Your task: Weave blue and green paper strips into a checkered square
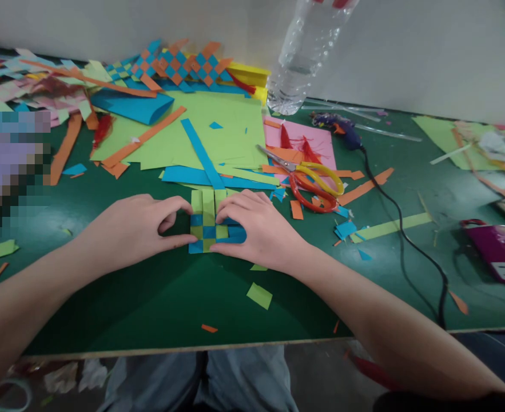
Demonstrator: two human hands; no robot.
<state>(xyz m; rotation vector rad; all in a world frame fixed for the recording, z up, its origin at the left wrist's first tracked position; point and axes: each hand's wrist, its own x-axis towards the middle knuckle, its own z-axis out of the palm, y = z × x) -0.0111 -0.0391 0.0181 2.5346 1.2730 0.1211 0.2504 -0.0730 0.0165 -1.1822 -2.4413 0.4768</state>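
A small woven piece of green and blue paper strips (209,232) lies near the front of the green table. My left hand (144,223) grips its left edge, thumb at the lower corner and fingers curled at the upper side. My right hand (256,226) pinches the right side, its fingers over the green strips and thumb along the bottom edge. Blue strip ends show under the right palm. Just behind the weave, a loose blue strip (203,154) slants up and left over green sheets (218,126).
Scissors (316,180) with red and yellow handles lie to the right. Behind them are a glue gun (342,129) with a black cord and a water bottle (303,57). Finished-looking checkered weaves (175,66) lean at the back. Paper scraps litter the green table (119,303).
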